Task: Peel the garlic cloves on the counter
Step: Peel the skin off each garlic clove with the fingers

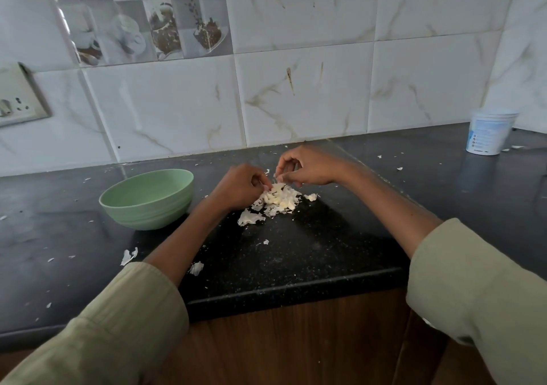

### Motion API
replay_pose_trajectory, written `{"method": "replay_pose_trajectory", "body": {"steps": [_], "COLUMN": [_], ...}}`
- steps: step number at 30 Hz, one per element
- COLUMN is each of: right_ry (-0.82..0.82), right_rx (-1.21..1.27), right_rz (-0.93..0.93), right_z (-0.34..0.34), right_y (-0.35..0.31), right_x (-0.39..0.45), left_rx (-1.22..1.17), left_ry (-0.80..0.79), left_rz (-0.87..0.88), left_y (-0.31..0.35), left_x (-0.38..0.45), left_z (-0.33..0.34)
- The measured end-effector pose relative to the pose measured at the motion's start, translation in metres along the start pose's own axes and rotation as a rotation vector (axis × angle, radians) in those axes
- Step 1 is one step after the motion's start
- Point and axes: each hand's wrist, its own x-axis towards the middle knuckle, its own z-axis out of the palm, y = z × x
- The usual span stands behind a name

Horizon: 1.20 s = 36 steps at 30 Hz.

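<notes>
both hands [236, 187] [307, 167] pinching at garlic pile [278, 199], mid-counter [296, 254].

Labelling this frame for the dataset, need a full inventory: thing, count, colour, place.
garlic cloves: one pile, pale yellow, counter centre, mixed with skins
garlic skins: many scraps, white, around the pile and scattered over the counter
bowl: 1, light green, left of the pile
tub: 1, white and blue, far right by the wall
counter: 1, black speckled
switch plate: 1, grey-white, wall at left
wall tiles: white marbled, behind the counter
left hand: fingers curled at the pile
right hand: pinches something small above the pile
</notes>
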Motion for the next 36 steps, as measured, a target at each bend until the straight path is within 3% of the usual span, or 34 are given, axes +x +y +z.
{"method": "replay_pose_trajectory", "body": {"steps": [8,15,21,29,36], "right_ry": [-0.112,-0.101,-0.419,-0.275,-0.166], "right_rx": [-0.077,0.018,-0.004,-0.025,0.069], "right_rz": [-0.045,-0.048,-0.028,-0.106,-0.129], "right_z": [0.003,-0.001,-0.004,0.001,-0.001], "right_y": [-0.006,-0.012,-0.026,-0.014,-0.015], "right_x": [0.0,-0.006,-0.013,-0.003,-0.002], "left_rx": [-0.084,-0.107,-0.085,0.095,0.184], "left_ry": [0.031,-0.25,-0.395,-0.582,-0.661], "left_rz": [-0.057,-0.042,-0.056,-0.148,-0.072], "left_y": [0.002,0.014,0.026,0.031,0.028], "left_x": [-0.002,-0.007,-0.016,-0.026,-0.022], "left_z": [-0.012,-0.027,-0.037,-0.06,-0.069]}}
